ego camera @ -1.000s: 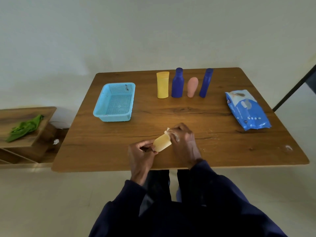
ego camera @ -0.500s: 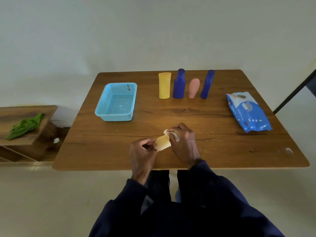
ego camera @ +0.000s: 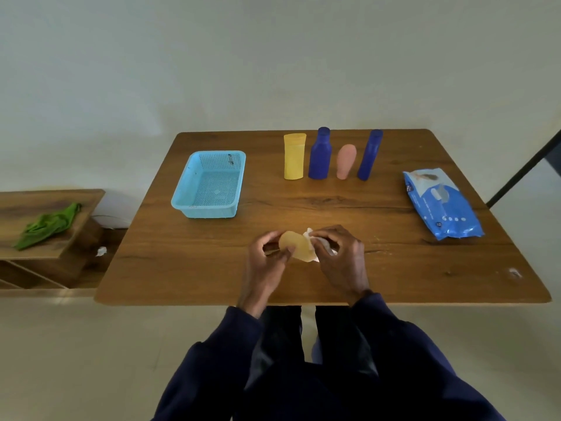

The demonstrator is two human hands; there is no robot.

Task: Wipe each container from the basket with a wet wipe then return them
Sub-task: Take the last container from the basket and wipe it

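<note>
While left fingers [ego camera: 271,238] pinch tan container [ego camera: 296,247] | right fingers [ego camera: 329,235] clamp wet wipe [ego camera: 308,234] against it

Pale wall [ego camera: 273,56], wooden table [ego camera: 394,268], low shelf [ego camera: 45,253], perhaps tiled floor [ego camera: 91,360]

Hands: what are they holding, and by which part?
The left hand pinches the small pale yellow container by its left end; the right hand holds a crumpled white wet wipe against its right end.
</note>
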